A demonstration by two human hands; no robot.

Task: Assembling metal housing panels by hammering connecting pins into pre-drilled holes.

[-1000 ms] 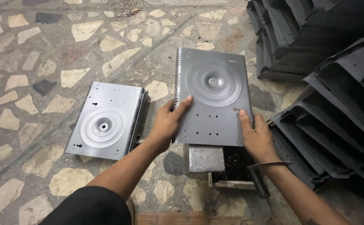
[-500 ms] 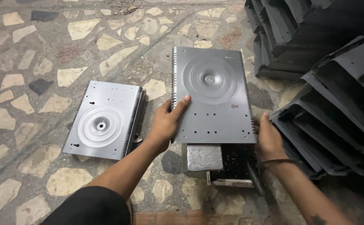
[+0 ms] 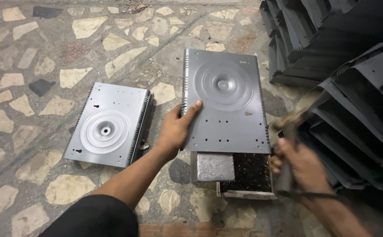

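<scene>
1. At your right, two stacks of dark nested metal housings (image 3: 353, 87) take the whole right side. They lean one into another, and their open sides face you.
2. In the centre lies a grey metal panel (image 3: 226, 101) with a round pressed ring pattern and small holes. It rests on a block and a box, so it sits above the floor.
3. On the stone-chip floor (image 3: 33, 57), left of your arm, a second grey panel (image 3: 108, 125) of the same kind lies flat. It is apart from the first one.
4. Your left hand (image 3: 178, 129) holds the left edge of the centre panel. The grip is pressed together on this edge: the thumb lies on top and the other fingers are under the sheet.
5. Your right hand (image 3: 299, 164) is closed around the handle of a hammer (image 3: 288, 127), just beside the right lower corner of the centre panel. The hammer is blurred, so its head is not clear.
6. Under the near edge of the centre panel, a small open box (image 3: 252, 177) holds many small dark parts; I cannot tell what kind.
7. A grey metal block (image 3: 212, 166) stands touching the left side of this box.
</scene>
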